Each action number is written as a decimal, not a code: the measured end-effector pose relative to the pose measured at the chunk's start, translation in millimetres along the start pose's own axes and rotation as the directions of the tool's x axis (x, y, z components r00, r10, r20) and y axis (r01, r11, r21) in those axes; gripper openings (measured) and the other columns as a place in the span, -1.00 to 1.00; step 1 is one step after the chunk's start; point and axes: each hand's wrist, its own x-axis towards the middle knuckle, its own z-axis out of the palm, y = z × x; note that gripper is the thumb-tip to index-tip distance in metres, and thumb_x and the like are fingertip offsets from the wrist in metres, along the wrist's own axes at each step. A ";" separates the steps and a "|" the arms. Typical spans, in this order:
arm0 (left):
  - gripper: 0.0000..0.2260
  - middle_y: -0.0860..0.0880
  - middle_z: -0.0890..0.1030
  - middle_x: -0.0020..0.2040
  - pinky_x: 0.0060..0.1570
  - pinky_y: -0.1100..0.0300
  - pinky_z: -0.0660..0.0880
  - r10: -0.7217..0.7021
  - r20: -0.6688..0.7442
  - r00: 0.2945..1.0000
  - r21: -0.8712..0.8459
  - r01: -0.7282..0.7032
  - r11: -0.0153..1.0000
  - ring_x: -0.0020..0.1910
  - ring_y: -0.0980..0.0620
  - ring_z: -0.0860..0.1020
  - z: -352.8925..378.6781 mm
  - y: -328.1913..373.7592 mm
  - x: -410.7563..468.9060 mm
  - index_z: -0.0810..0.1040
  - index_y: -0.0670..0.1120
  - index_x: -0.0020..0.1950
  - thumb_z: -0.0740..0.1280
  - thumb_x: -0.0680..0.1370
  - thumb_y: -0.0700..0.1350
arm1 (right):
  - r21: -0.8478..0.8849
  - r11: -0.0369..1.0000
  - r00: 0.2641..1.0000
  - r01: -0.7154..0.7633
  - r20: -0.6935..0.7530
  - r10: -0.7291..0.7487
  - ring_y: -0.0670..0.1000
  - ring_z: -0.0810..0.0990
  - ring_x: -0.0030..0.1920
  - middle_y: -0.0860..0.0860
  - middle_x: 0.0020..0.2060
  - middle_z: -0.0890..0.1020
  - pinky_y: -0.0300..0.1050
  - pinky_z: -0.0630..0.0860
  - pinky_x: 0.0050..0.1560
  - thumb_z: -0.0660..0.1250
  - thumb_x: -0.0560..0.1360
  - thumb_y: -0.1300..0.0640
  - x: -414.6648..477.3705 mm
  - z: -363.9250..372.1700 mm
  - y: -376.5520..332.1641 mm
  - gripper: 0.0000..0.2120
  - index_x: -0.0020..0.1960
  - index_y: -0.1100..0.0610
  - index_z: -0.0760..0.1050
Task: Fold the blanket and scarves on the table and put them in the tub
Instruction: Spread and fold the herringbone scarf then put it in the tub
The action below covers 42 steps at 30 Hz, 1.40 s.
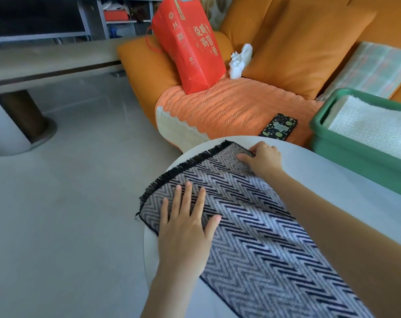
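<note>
Left fingers (187, 198): straight, slightly apart, laid flat on the cloth, gripping nothing. Right fingers (244, 158): bent and bunched at the far corner, seemingly pinching its dark edge; thumb hidden, so no certainty about the pinch. Judged from that: left hand (185, 228) pressing palm-down to pin and smooth, right hand (263, 161) drawing the corner square, so lining up an end for a fold rather than lifting. Under both, the scarf (252, 244), navy-and-grey zigzag, with its black fringe (183, 167) along the table's rounded edge and its length running back toward the body and out of view below. Single or doubled layer: impossible to tell. Spread on the white table (314, 173), presumably for a firm surface to crease against. Beyond the right forearm, at the table's far right, the green tub (346, 157), near enough for a short carry, with a folded white blanket (376, 127), by its look, inside. Roughly mid-task by this reckoning: one piece stowed, this one not yet folded small. Past the table, an orange sofa (298, 42) with a phone (278, 127) and a red bag (190, 49) on it, both apart from the work.
</note>
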 end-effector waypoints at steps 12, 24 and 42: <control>-0.33 0.12 -0.06 0.54 0.42 0.15 -0.27 -0.049 -0.070 0.996 -0.079 0.044 0.996 0.52 0.08 -0.18 -6.0 -10.5 13.7 0.05 0.14 0.52 -0.17 0.46 0.39 | -0.129 0.986 0.972 0.102 -0.196 -0.126 0.21 0.36 0.24 0.20 0.13 0.55 0.03 0.31 0.17 0.22 0.57 0.03 20.1 21.4 -25.0 -0.69 0.16 0.26 0.47; -0.26 0.01 0.05 0.53 0.39 0.13 -0.26 -0.045 -0.123 0.991 0.015 0.047 0.999 0.52 -0.02 -0.04 4.2 -20.0 19.0 0.09 0.06 0.52 -0.33 0.42 0.33 | -0.136 0.906 0.910 0.401 0.170 -0.378 -0.05 -0.16 0.53 -0.04 0.54 -0.07 -0.08 -0.22 0.50 -0.11 0.61 -0.18 -50.9 21.0 2.5 -0.43 0.55 0.03 -0.04; -0.07 0.04 -0.34 0.50 0.37 -0.02 -0.39 0.316 0.223 0.922 0.001 -0.325 0.946 0.42 0.06 -0.40 18.7 88.4 -19.5 -0.32 0.13 0.47 -0.71 0.12 0.35 | -0.089 0.955 0.946 0.282 0.195 -0.261 -0.10 -0.15 0.52 -0.10 0.53 -0.06 -0.15 -0.19 0.50 -0.08 0.57 -0.21 -109.3 -57.6 119.4 -0.42 0.54 -0.05 -0.03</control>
